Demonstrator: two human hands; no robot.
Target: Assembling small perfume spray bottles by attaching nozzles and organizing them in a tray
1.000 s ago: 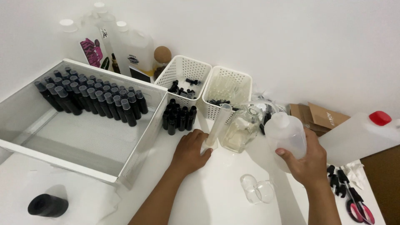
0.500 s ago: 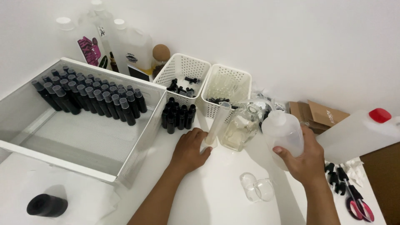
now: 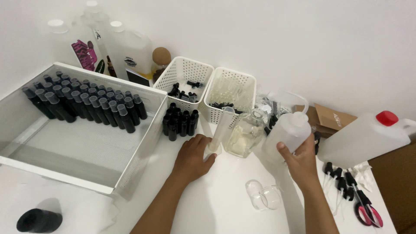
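Observation:
My left hand [image 3: 191,158] grips the base of a tall clear measuring cylinder [image 3: 222,128] standing upright on the white table. My right hand [image 3: 300,161] holds a white squeeze wash bottle [image 3: 287,132] with a bent spout tube, tilted toward the cylinder. Between the two stands a clear glass flask [image 3: 245,135] with pale liquid in it. A cluster of small black bottles [image 3: 180,120] stands just left of the cylinder.
A large clear bin [image 3: 143,143] at left holds several rows of black bottles. Two white perforated baskets [image 3: 203,73] sit at the back, big jugs behind them. A jug with a red cap [image 3: 366,136], black droppers and red scissors [image 3: 367,211] lie right. A glass stopper [image 3: 263,194] lies near.
The wash bottle in my right hand has moved slightly up and toward the cylinder. My left hand stays at the cylinder's base.

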